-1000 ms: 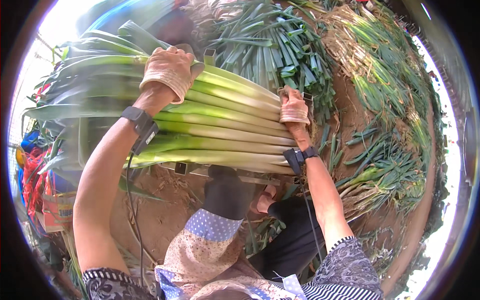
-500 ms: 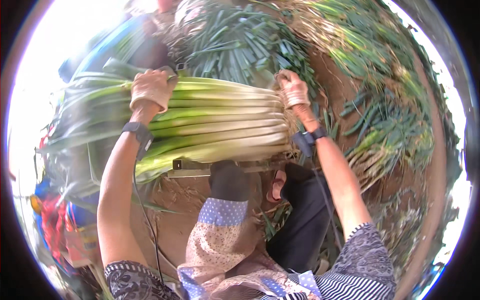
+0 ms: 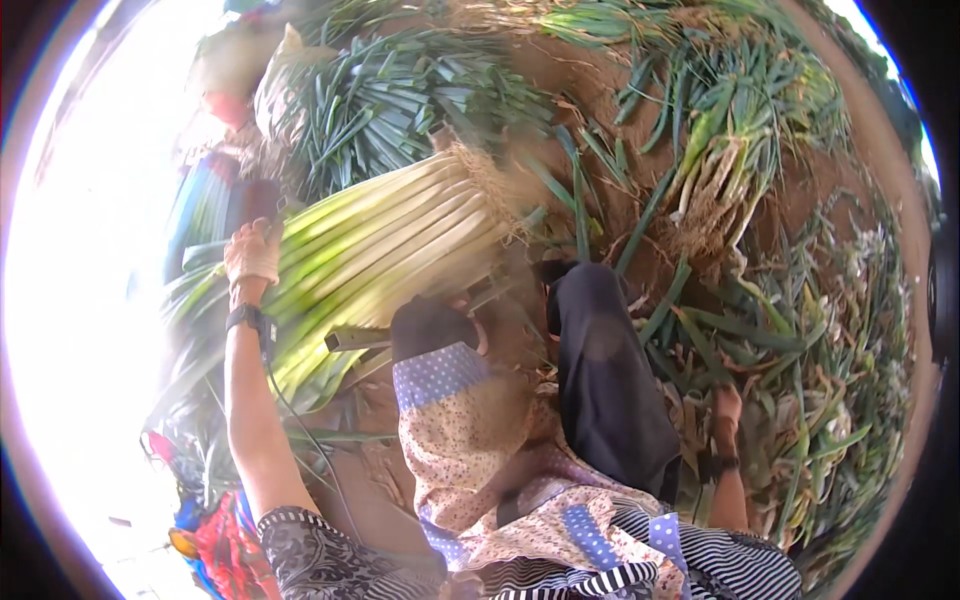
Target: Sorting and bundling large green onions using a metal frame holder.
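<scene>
The leek bundle (image 3: 390,245) lay slanted just above the person's knees. The gloved left hand (image 3: 252,255) clasped its green end. The right hand (image 3: 727,405) reached down among loose leaves (image 3: 800,350), well right of the bundle, fingers seemingly open, though blurred.

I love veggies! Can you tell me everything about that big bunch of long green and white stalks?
The bunch of leeks lies slanted, roots up right, leaves down left. The stalks are pale white, turning green, packed side by side. The gloved left hand rests on its leafy end. It lies over a frame by the person's knee, on brown soil.
</scene>
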`<control>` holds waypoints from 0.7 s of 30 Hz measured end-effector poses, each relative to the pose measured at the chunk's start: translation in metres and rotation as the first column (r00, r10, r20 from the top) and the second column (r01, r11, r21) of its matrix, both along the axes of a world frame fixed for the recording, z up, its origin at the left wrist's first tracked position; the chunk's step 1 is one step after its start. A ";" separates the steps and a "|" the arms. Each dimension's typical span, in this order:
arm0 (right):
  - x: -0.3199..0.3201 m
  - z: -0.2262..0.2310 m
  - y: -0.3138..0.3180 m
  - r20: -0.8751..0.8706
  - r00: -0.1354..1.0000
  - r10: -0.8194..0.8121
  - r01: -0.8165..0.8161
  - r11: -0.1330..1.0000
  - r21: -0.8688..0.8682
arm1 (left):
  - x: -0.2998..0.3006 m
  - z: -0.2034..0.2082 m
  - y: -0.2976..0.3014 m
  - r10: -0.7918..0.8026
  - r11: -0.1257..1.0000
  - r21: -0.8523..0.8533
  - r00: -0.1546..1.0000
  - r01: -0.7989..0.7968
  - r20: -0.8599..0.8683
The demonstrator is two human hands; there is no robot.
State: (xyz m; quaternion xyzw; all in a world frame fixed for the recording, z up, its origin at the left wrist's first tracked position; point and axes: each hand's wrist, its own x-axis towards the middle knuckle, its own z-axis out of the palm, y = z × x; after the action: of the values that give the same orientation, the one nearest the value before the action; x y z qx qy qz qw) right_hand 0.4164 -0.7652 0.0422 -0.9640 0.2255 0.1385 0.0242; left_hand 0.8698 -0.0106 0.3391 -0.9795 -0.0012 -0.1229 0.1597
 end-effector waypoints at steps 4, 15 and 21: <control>-0.167 -0.013 -0.013 0.168 0.576 -0.800 0.364 0.436 0.823 | 0.008 0.013 -0.016 0.040 0.998 -0.040 0.999 -0.040 0.014; 0.091 0.082 0.091 0.547 0.831 -0.099 -0.066 0.959 0.274 | -0.034 0.010 -0.304 -0.663 0.105 -0.939 0.727 0.328 0.180; 0.206 0.071 0.110 0.112 0.984 0.141 -0.165 0.955 0.246 | -0.105 0.022 -0.515 -0.734 -0.464 -0.822 0.663 -0.330 0.149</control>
State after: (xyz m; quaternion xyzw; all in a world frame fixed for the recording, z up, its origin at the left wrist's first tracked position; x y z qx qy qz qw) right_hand 0.6226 -0.6552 0.1133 -0.9729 0.1293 0.1226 0.1474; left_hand 0.7653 -0.5259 0.3609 -0.5653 0.1965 0.2298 -0.7675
